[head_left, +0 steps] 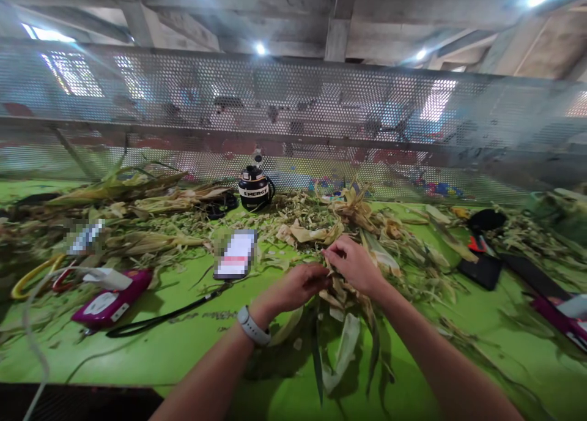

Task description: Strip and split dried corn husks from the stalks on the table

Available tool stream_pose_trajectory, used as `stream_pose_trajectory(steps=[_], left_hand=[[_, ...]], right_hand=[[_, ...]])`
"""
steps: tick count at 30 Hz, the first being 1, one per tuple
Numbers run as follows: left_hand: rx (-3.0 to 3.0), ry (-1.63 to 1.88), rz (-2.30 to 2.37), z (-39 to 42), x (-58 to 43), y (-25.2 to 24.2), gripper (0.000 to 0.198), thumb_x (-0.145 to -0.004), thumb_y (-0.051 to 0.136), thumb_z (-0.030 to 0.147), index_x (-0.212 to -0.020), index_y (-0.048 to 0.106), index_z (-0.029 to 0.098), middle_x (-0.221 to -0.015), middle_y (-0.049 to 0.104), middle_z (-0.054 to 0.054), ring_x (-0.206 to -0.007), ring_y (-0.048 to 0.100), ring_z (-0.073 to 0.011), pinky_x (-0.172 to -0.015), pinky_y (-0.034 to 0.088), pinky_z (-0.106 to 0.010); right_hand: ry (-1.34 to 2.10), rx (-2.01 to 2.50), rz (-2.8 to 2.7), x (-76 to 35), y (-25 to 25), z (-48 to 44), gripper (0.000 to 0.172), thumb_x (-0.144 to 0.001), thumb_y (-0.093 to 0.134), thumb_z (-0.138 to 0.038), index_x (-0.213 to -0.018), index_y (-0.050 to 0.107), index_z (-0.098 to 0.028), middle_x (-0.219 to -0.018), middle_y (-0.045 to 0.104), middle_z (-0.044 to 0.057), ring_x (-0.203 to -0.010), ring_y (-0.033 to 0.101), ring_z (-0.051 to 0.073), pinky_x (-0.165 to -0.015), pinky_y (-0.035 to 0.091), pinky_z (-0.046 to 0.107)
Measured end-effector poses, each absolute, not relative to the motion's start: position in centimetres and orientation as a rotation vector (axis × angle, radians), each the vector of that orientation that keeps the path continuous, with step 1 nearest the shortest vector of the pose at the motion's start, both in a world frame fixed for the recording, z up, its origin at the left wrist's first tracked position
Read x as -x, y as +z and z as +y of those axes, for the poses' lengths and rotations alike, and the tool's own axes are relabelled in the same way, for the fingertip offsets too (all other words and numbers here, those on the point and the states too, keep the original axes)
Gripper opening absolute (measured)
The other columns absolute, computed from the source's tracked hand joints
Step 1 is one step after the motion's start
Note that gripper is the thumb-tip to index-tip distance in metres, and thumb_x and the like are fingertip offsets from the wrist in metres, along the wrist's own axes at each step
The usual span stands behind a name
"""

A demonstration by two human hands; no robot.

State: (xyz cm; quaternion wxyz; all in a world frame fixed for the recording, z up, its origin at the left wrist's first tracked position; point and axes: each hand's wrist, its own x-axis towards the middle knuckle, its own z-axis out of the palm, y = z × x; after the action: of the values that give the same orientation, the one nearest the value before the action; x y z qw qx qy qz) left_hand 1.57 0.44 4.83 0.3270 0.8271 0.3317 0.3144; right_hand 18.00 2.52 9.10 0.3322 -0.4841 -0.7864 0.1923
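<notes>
At the middle of the table, my left hand (306, 283) and my right hand (352, 262) come together over a bunch of dry corn husks (345, 344). My right thumb and fingers pinch the upper part of the bunch. The curled fingers of my left hand grip it from the left side, their tips partly hidden. Pale and green strips hang loosely below both hands. A white-banded watch (252, 326) is on my left wrist. Just beyond my hands lie more torn husks (307, 231).
A phone (236, 254) with a black strap, a purple power bank (112, 300) and a dark jar (255, 188) stand or lie to the left. Husk piles (151, 237) spread along a perforated metal screen (293, 109). Dark flat devices (479, 268) lie at right.
</notes>
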Motion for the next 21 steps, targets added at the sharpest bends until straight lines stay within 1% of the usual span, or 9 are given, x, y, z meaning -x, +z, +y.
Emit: stream_pose_trajectory(steps=[5,11,14,18,21], left_hand=[[-2.065,0.776,0.787,0.1,-1.3,5.6,0.032,-0.086,0.047,0.043,-0.081,0.061,0.015,-0.069,0.055,-0.001,-0.066,0.046,-0.0125,-0.063,0.038,-0.022],[-1.887,0.773,0.756,-0.2,-0.7,7.0,0.034,-0.087,0.046,0.043,-0.082,0.06,0.013,-0.073,0.055,-0.002,-0.068,0.045,-0.012,-0.063,0.038,-0.022],[-1.831,0.742,0.736,-0.5,-0.7,7.2,0.033,-0.086,0.047,0.043,-0.081,0.059,0.013,-0.072,0.053,-0.001,-0.067,0.044,-0.0113,-0.062,0.036,-0.022],[-1.761,0.623,0.648,-0.8,-1.1,7.1,0.033,-0.085,0.049,0.044,-0.077,0.057,0.013,-0.067,0.047,0.001,-0.062,0.04,-0.0098,-0.057,0.033,-0.021],[-1.684,0.6,0.62,-1.0,-1.4,6.9,0.034,-0.084,0.051,0.046,-0.075,0.056,0.013,-0.067,0.049,0.001,-0.063,0.04,-0.0095,-0.058,0.033,-0.021]], right_hand=[[0.619,1.177,-1.935,-17.9,8.7,2.9,0.021,-0.079,0.054,-0.032,-0.065,0.057,-0.018,-0.067,0.055,0.001,-0.066,0.051,0.014,-0.062,0.039,0.026],[0.565,1.167,-1.754,-18.2,8.9,2.9,0.023,-0.08,0.052,-0.036,-0.065,0.054,-0.018,-0.063,0.051,0.0,-0.06,0.047,0.013,-0.058,0.037,0.026],[0.534,1.148,-1.766,-18.1,9.1,2.7,0.024,-0.081,0.052,-0.037,-0.065,0.053,-0.019,-0.064,0.051,-0.001,-0.06,0.047,0.013,-0.058,0.037,0.026],[0.533,1.143,-1.8,-18.0,9.2,2.4,0.024,-0.081,0.053,-0.036,-0.065,0.053,-0.019,-0.063,0.05,-0.001,-0.06,0.047,0.013,-0.058,0.037,0.026],[0.568,1.134,-1.801,-18.0,9.2,2.5,0.024,-0.081,0.052,-0.037,-0.065,0.053,-0.019,-0.063,0.051,-0.001,-0.059,0.047,0.013,-0.058,0.039,0.026]])
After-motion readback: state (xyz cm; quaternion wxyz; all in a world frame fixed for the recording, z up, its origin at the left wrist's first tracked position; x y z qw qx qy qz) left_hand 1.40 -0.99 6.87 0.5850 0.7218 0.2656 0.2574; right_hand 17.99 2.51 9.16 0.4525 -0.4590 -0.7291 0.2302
